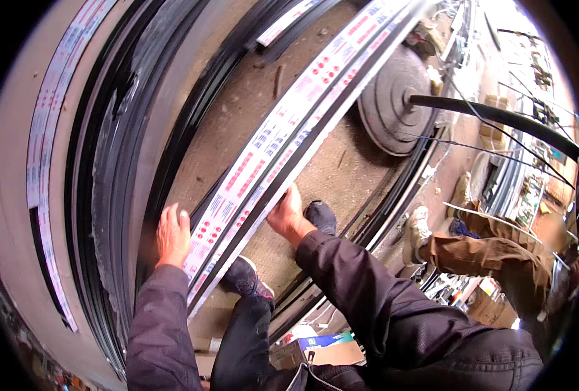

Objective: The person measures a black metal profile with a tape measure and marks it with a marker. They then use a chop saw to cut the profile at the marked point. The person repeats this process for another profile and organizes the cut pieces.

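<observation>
A long, straight profile bar [263, 146] crosses the middle of the view from upper right to lower left. White protective film with red and blue print covers it, and a dark strip runs along its length. My right hand [289, 215] grips its right edge, with some fingers hidden at the bar. Just left of the bar's lower part is my left hand [173, 236], fingers stretched forward and slightly apart. Whether that hand touches the bar is hard to tell.
Black and grey profiles [117, 163] lie along the left, beside another film-covered strip [45, 130]. A round, heavy stand base [394, 98] with a dark pole stands at right. Another person's brown-trousered leg [485, 257] is at far right. A cardboard box [335, 352] sits below.
</observation>
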The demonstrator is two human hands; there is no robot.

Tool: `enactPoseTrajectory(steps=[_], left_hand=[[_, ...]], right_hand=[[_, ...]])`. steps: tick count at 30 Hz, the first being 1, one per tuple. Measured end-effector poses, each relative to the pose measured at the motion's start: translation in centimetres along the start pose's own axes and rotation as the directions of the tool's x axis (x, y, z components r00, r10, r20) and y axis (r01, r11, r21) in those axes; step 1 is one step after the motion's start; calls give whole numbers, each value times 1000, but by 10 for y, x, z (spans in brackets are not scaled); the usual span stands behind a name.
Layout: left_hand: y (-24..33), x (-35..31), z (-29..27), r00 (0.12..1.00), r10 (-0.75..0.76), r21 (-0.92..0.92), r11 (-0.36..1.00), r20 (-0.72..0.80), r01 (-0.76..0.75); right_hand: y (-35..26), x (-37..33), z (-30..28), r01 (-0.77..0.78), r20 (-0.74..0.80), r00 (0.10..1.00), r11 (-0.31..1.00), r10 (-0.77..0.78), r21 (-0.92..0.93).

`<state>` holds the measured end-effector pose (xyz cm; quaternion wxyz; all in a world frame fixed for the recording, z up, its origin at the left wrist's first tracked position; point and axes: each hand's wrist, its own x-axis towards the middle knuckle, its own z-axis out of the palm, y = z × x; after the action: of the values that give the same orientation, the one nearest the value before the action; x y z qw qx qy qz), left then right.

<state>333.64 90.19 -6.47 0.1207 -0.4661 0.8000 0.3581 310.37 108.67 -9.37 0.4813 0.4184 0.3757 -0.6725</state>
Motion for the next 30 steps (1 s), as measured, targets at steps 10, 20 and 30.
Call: enactPoseTrajectory(steps=[10, 20, 30], left_hand=[[-19, -9, 44, 763, -310, -359, 740, 567, 568], [5, -35, 51, 668, -205, -480, 551, 715, 683], [53, -76, 68, 720, -209, -419, 693, 662, 586]], right_hand=[[-16, -6, 11, -68, 261, 963, 998, 63, 7], [-16, -34, 4, -90, 41, 995, 995, 92, -46], [-42, -56, -27, -98, -95, 991, 991, 89, -92]])
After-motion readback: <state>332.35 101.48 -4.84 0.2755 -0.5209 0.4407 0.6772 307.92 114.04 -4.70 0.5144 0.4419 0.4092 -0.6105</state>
